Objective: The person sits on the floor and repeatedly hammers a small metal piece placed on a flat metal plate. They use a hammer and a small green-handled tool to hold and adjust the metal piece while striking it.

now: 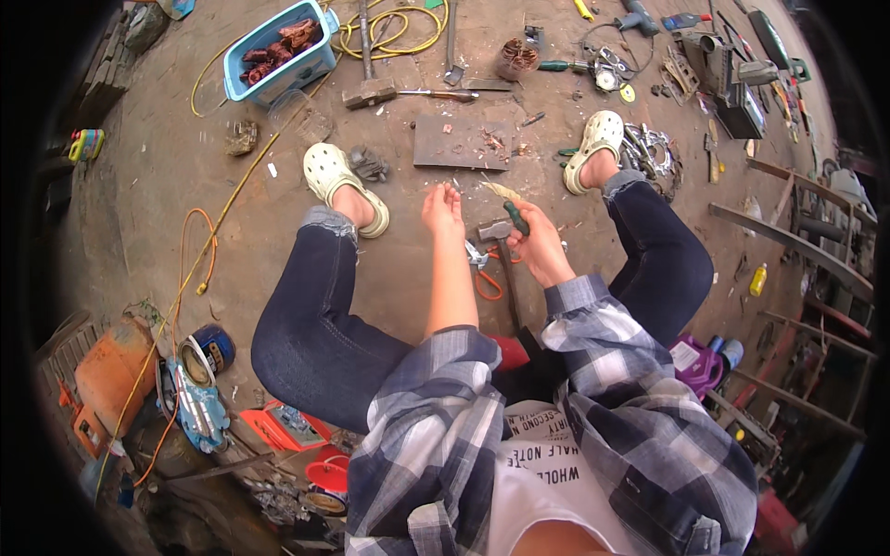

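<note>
My left hand is closed, fingers curled just below a dark metal plate with small scraps on it; what it holds, if anything, is too small to name. My right hand grips a green-handled tool, its pale yellowish upper part angled up and left toward the left hand. A hammer lies on the ground under and between my hands, beside orange-handled cutters.
A blue tub of copper-coloured scrap, a sledgehammer and yellow cord lie beyond. Tools and metal parts cover the right side. An orange tank, bottles and metal frames stand around me.
</note>
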### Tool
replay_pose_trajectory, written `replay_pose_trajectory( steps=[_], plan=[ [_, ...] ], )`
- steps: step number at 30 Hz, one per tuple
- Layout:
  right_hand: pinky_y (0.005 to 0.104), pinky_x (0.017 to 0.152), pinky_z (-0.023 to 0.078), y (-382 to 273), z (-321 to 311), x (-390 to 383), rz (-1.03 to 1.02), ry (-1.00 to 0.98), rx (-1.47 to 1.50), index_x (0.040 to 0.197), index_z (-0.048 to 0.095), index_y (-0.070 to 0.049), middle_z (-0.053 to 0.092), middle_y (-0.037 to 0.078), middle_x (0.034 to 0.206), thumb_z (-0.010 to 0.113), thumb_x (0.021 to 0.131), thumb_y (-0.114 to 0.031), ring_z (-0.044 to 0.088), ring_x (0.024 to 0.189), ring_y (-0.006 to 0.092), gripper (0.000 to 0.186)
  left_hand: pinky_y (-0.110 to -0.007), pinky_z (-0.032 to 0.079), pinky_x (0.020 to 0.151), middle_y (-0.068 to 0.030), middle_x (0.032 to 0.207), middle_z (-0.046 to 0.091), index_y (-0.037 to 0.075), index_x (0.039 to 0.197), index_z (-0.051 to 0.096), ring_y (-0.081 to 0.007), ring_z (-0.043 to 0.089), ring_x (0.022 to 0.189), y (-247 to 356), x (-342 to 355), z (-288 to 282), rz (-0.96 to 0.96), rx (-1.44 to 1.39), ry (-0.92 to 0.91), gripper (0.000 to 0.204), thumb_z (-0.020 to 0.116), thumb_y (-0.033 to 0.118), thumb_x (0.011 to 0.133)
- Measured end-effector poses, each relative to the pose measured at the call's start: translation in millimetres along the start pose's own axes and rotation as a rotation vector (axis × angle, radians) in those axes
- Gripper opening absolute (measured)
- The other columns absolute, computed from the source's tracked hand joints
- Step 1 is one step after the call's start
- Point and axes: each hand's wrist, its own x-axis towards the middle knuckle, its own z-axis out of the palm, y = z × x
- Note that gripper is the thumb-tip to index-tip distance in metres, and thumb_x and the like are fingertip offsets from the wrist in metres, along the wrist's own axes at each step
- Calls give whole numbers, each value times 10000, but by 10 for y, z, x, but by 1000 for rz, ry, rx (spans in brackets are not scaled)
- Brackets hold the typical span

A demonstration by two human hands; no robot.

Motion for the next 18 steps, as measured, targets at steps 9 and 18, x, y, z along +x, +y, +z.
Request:
replay_pose_trajectory(
  steps=[9,18],
  plan=[
    [210,529,365,315,159,688,-10,184,-458,1097,586,-60,412,-56,677,421,968,-230,387,577,51,270,-285,544,755,-82,897,647,-9,981,606,-170,637,804,-380,559,134,39,39,88,124,606,64,881],
    [359,822,464,628,215,996,-392,137,-946,1171,542,19,619,190,1049,412,954,-133,616,924,237,295,-270,561,682,-124,894,640,-46,975,582,-180,638,757,-399,647,125,146,175,145,119,590,35,888]
  ],
)
